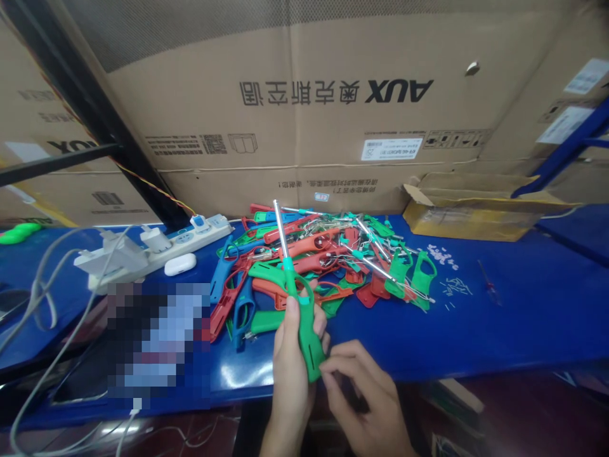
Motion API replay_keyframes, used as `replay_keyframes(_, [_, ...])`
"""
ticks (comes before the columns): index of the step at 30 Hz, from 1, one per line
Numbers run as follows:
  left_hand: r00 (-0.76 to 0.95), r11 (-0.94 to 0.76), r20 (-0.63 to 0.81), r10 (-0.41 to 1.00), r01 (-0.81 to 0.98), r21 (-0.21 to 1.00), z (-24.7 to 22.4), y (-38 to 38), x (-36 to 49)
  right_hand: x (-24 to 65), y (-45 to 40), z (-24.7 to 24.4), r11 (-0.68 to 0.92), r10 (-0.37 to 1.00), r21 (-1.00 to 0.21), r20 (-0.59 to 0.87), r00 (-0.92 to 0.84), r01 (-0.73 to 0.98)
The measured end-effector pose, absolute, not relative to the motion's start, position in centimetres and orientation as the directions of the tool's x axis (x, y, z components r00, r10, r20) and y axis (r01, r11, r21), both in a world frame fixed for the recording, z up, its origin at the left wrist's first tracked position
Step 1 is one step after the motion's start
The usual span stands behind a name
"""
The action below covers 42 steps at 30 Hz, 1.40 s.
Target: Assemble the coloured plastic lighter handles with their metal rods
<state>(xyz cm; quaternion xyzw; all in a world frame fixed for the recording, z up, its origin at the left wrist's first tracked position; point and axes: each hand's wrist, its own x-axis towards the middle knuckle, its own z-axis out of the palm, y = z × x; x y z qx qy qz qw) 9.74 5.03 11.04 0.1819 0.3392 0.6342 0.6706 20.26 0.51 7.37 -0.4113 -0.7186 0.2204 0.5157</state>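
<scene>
My left hand (pixel 292 355) is wrapped round a green long-nosed gas lighter (pixel 310 336), held upright and slightly tilted, its metal tube (pixel 280 228) pointing up and away. At the handle's lower end, the thumb and index finger of my right hand (pixel 361 393) are pinched together against its edge. Whether something small sits between those fingertips is hidden. Just beyond the lighter lies a heap of lighter parts: red casing halves (pixel 233 298), blue casing halves (pixel 245 311), green casing halves (pixel 421 273) and metal tubes with thin wires (pixel 373 263).
Right of the heap lie small white pieces (pixel 442 256), thin pins (pixel 457 287) and a screwdriver (pixel 490 285). An open cardboard box (pixel 469 212) stands behind them. At left are a power strip (pixel 190 240), a white earbud case (pixel 180 264), cables and a blurred-out device (pixel 157 339).
</scene>
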Motion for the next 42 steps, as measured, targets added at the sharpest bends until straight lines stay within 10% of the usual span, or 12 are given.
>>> replay_keyframes(13, [-0.001, 0.117, -0.171, 0.985, -0.724, 0.680, 10.9, 5.4, 9.6, 20.6, -0.1, 8.6, 0.492, 0.827, -0.650, 0.557, -0.077, 0.579])
replay_keyframes(21, [0.087, 0.147, -0.128, 0.988, -0.785, 0.602, 11.3, 5.3, 9.0, 39.6, 4.3, 10.5, -0.405, 0.631, -0.471, 0.477, 0.612, 0.784])
replay_keyframes(30, [0.173, 0.213, -0.123, 0.977, -0.810, 0.547, 11.5, 5.2, 8.4, 42.2, 6.8, 9.0, -0.546, 0.735, -0.298, 0.277, 0.618, 0.783])
replay_keyframes(42, [0.314, 0.367, -0.190, 0.930, -0.768, 0.525, 11.2, 5.8, 8.2, 42.9, 5.9, 10.8, -0.504, 0.537, -0.661, 0.264, 0.801, 0.556])
